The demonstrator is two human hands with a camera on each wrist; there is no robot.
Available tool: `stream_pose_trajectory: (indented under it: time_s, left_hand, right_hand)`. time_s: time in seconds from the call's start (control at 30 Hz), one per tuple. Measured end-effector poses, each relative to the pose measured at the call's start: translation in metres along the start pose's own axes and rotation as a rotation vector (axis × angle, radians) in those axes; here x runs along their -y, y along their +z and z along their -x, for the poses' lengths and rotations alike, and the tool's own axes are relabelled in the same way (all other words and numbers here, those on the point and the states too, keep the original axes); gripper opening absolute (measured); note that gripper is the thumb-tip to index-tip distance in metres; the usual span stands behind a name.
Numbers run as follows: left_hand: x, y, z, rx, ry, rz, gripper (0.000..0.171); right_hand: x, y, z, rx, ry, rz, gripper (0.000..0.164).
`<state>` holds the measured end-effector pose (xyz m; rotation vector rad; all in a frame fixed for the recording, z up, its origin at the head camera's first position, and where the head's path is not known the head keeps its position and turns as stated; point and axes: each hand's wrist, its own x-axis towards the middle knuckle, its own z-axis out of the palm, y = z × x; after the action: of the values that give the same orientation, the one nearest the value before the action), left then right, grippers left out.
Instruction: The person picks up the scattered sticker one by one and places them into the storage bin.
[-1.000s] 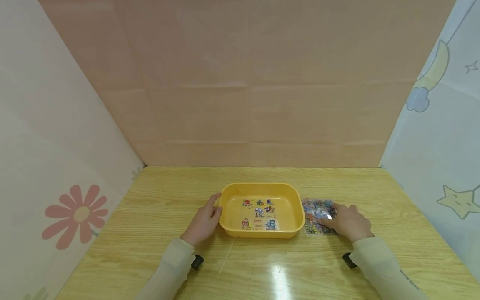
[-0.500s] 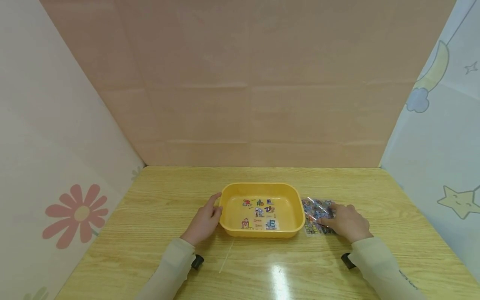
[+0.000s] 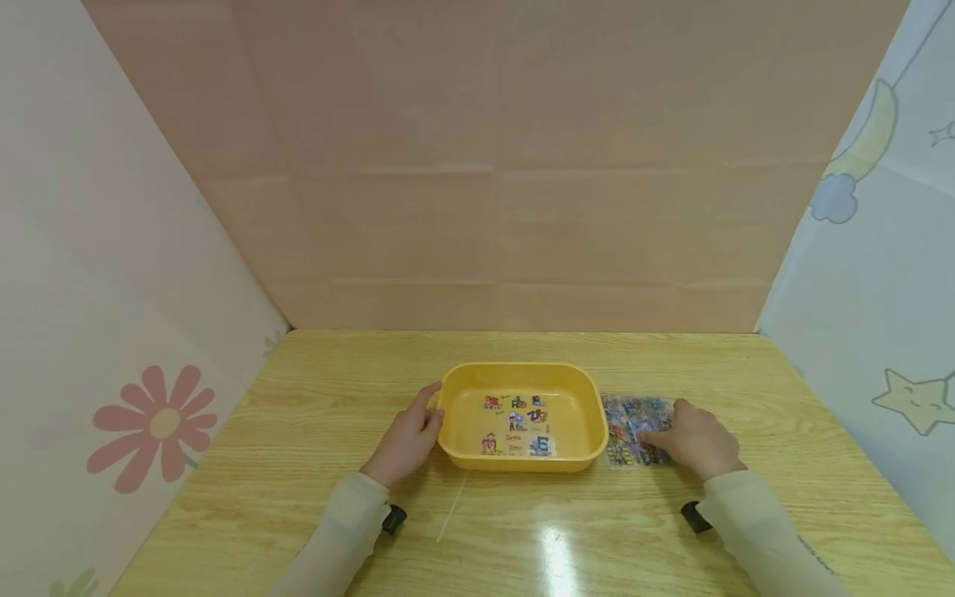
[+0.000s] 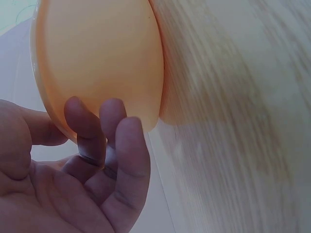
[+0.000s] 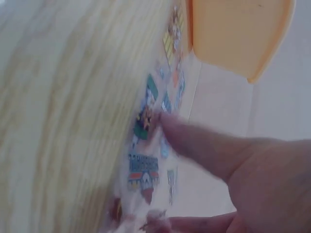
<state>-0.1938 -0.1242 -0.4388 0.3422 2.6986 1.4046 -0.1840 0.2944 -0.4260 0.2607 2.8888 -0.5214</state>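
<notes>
The sheet (image 3: pixel 627 427), glossy and printed, lies on the surface (image 3: pixel 597 531), just beside the right end of the tray (image 3: pixel 522 465). It is probably light, limp and slick, and may crease; its right edge seems the best place to pinch. The right grip (image 3: pixel 697 441) is spread, thumb tip on the sheet, not clasping it. The tray looks like light, stiff, smooth plastic, likely surest at its rim; the left grip (image 3: pixel 406 437) holds its left end with curled fingers.
</notes>
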Motion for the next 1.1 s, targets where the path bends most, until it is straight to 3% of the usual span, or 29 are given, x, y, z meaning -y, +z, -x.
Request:
stream_pose_trajectory:
  time_s: [0.37, 1.1]
  left_hand:
    - [0.002, 0.000, 0.000, 0.012, -0.004, 0.017, 0.051]
    - [0.002, 0.000, 0.001, 0.001, 0.002, 0.013, 0.050]
  right_hand:
    - [-0.008, -0.009, 0.002, -0.011, -0.042, -0.126, 0.040]
    - [-0.008, -0.026, 0.006, -0.109, -0.102, -0.232, 0.044]
